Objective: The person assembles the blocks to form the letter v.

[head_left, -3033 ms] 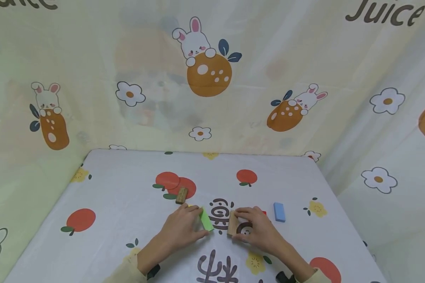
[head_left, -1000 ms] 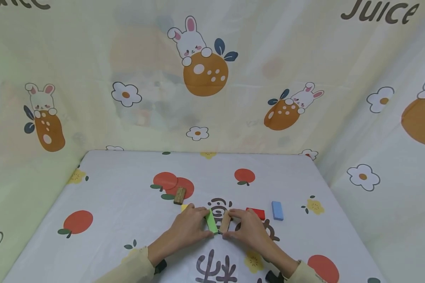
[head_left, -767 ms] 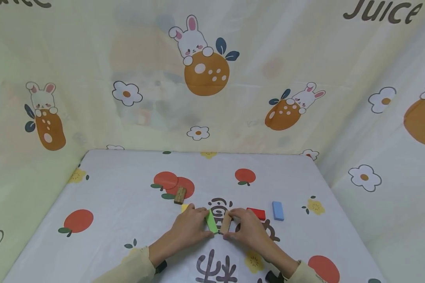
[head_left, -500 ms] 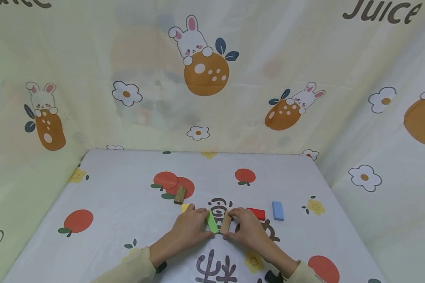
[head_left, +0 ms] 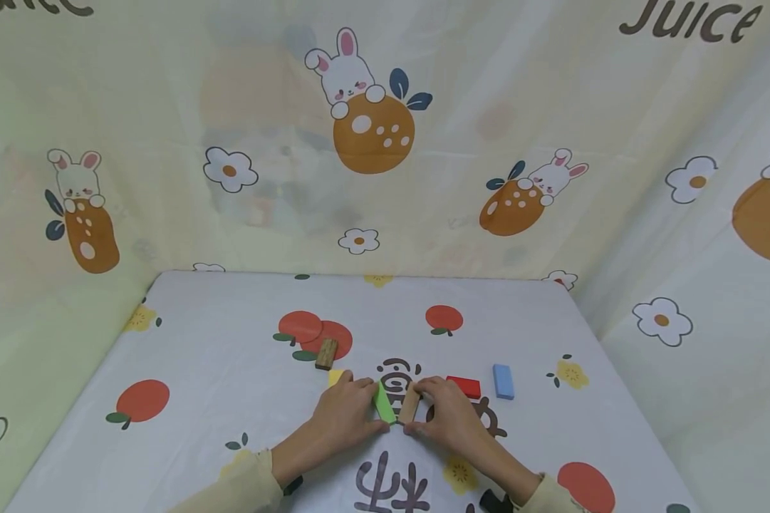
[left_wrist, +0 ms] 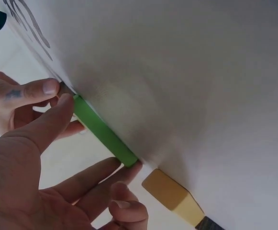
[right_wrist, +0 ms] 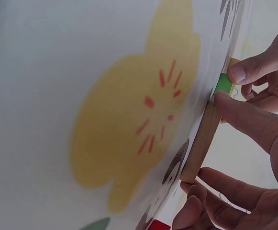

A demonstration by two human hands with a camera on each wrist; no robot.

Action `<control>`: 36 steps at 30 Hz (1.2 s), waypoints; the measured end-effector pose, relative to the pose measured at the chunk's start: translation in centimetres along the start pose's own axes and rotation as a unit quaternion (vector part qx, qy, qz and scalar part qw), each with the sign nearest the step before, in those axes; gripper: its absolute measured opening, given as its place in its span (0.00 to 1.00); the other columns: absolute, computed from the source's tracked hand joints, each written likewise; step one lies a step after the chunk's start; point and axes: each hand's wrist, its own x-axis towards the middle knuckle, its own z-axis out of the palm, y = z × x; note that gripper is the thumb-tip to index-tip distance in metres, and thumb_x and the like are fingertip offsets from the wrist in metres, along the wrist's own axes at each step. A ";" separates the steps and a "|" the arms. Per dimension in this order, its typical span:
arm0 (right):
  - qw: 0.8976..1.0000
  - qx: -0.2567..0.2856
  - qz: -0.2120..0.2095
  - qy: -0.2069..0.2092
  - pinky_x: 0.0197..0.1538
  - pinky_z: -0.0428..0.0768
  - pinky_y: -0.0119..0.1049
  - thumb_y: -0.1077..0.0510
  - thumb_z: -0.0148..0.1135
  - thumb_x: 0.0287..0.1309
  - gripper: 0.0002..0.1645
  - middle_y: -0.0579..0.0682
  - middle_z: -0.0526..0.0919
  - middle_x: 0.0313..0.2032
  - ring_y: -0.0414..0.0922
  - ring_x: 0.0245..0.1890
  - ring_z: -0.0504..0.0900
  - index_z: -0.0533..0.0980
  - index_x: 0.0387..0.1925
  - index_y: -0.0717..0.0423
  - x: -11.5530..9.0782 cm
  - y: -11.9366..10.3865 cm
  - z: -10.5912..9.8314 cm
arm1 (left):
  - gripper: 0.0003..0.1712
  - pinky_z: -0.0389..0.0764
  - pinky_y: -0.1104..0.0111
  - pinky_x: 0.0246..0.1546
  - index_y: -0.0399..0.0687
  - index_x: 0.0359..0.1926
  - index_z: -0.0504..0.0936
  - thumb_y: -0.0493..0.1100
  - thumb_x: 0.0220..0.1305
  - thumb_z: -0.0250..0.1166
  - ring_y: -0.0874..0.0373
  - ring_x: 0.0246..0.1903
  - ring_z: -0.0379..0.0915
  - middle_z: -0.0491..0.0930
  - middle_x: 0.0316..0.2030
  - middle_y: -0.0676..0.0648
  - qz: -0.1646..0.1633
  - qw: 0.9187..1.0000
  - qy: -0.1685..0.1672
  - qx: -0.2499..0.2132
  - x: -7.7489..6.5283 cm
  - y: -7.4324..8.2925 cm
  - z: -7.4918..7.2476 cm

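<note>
Thumb and fingers of my left hand (head_left: pixel 344 411) pinch a green block (head_left: pixel 385 404) by its two ends. My right hand (head_left: pixel 447 413) grips a plain wooden block (head_left: pixel 408 403) the same way, thumb at the near end and fingers at the far end. On the tablecloth the two blocks make a narrow V, their near ends close together and their far ends apart. The left wrist view has the green block (left_wrist: pixel 105 132) lying along the cloth between thumb and fingertips. In the right wrist view the wooden block (right_wrist: pixel 201 141) lines up with the green block (right_wrist: pixel 223 84).
Beyond the left hand lie a yellow block (head_left: pixel 335 375), partly hidden, and a dark brown wood-grain block (head_left: pixel 326 353). A red block (head_left: pixel 464 387) sits behind the right hand, with a blue block (head_left: pixel 503 382) farther right. Printed curtains (head_left: pixel 269 235) enclose the table's back and sides.
Since three seconds ago my right hand has brought the wooden block left and my left hand has moved the green block slightly right, narrowing the gap. Over the last second both hands stay nearly still.
</note>
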 end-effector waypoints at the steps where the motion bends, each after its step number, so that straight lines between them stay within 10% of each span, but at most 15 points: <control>1: 1.000 0.000 0.001 0.000 0.64 0.84 0.54 0.48 0.91 0.37 0.41 0.54 0.88 0.56 0.54 0.59 0.84 0.85 0.55 0.57 0.0 0.0 0.0 | 0.36 0.78 0.69 0.35 0.45 0.56 0.89 0.62 0.51 0.83 0.57 0.38 0.70 0.90 0.50 0.48 -0.001 1.000 0.000 0.002 0.0 0.0 0.0; 36: 1.000 -0.009 0.015 -0.018 0.63 0.85 0.55 0.42 0.89 0.40 0.46 0.52 0.84 0.62 0.52 0.62 0.83 0.82 0.62 0.49 -0.3 0.5 -0.5 | 0.43 0.77 0.66 0.35 0.50 0.66 0.82 0.74 0.63 0.67 0.53 0.43 0.67 0.83 0.58 0.46 -0.013 1.000 -0.005 0.023 -0.3 0.3 0.5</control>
